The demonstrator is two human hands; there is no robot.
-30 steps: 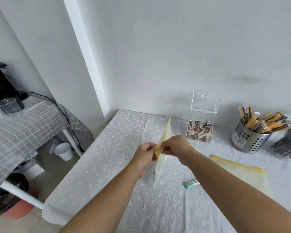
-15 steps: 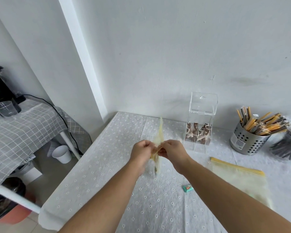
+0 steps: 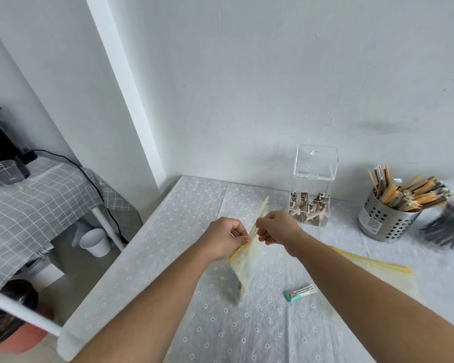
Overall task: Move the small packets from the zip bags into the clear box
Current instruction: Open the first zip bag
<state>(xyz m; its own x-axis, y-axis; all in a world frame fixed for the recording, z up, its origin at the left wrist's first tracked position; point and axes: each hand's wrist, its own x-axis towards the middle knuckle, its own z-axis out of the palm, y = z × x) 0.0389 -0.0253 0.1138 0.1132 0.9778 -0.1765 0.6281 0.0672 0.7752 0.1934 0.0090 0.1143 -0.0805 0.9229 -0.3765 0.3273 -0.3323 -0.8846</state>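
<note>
— Fingers first: what has each hand got?

— Both pinch the same zip bag [image 3: 244, 260] at its mouth. The left hand [image 3: 227, 238] is curled tight, thumb and forefinger closed on the near lip; the right hand [image 3: 277, 227] nips the far lip just beside it. The bag hangs on edge above the table [image 3: 147, 258], yellowish, and I cannot tell whether anything is inside it.

— So how far along would you say this is?

— Partway, I'd judge. Brown packets [image 3: 308, 209] already lie in the bottom of the clear box [image 3: 313, 179], which stands near the wall with its lid up. One green packet [image 3: 300, 292] lies loose on the cloth, right of the hanging bag, so it is left to move. A second zip bag [image 3: 372, 263] lies flat beyond the right forearm; its contents are hard to make out.

— And the surroundings?

— From the left: a side table with a checked grey cloth [image 3: 37, 205] and a plastic cup [image 3: 4, 172], a white cup [image 3: 95, 242] on the floor, then the flower-dotted white tablecloth, the plain wall, and a perforated metal holder [image 3: 383, 221] full of stick sachets at far right.
</note>
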